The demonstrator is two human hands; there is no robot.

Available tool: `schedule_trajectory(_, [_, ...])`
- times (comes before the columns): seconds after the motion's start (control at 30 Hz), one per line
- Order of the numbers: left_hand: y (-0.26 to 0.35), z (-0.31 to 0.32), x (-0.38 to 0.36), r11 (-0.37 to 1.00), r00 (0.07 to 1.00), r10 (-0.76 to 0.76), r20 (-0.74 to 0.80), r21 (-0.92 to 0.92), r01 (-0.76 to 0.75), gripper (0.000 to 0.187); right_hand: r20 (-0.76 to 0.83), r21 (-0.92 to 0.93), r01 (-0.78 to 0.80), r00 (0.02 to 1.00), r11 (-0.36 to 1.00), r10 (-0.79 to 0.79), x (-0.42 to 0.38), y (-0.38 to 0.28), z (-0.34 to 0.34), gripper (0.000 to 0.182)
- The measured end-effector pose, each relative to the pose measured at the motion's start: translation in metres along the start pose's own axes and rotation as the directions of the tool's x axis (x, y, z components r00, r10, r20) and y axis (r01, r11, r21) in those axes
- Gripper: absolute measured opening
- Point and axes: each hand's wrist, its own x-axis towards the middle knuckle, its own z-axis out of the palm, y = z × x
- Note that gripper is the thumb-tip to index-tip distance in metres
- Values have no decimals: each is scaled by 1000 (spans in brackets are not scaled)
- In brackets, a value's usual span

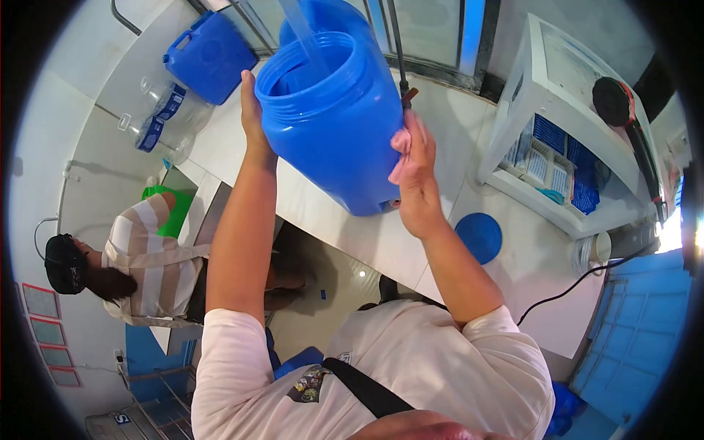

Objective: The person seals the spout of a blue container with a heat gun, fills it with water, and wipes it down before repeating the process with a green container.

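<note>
A large blue plastic container (330, 139) is held tilted over the counter, its wide threaded mouth facing up. My left hand (253, 114) grips its left side near the rim, with some fingers hidden behind it. My right hand (418, 176) holds a crumpled pink cloth (400, 155) against the container's lower right side. A clear tube-like length (302, 33) reaches from above into the open mouth. Close to my right forearm, a round blue lid (479, 237) lies on the white counter (352, 209).
At the back left stand a blue jerrycan (213, 55) and clear plastic bottles (165, 110). A white cabinet (565, 125) with trays inside is on the right, beside a black cable (565, 293). Another person (147, 257) works at the left near a green container (176, 213).
</note>
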Motion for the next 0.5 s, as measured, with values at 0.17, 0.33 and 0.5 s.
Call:
schedule_trajectory(0.17, [-4, -5, 6, 993, 999, 1, 35, -116, 3, 73, 26, 158, 75, 996, 985, -80, 103, 33, -5, 65])
schedule_trajectory(0.33, [-12, -12, 15, 990, 999, 26, -38, -141, -31, 66, 135, 145, -458, 887, 877, 441, 179, 121, 1, 58])
schedule_trajectory(0.5, [-6, -4, 10, 995, 996, 69, -57, -64, -73, 64, 218, 353, -147, 973, 924, 72, 307, 71, 22, 47])
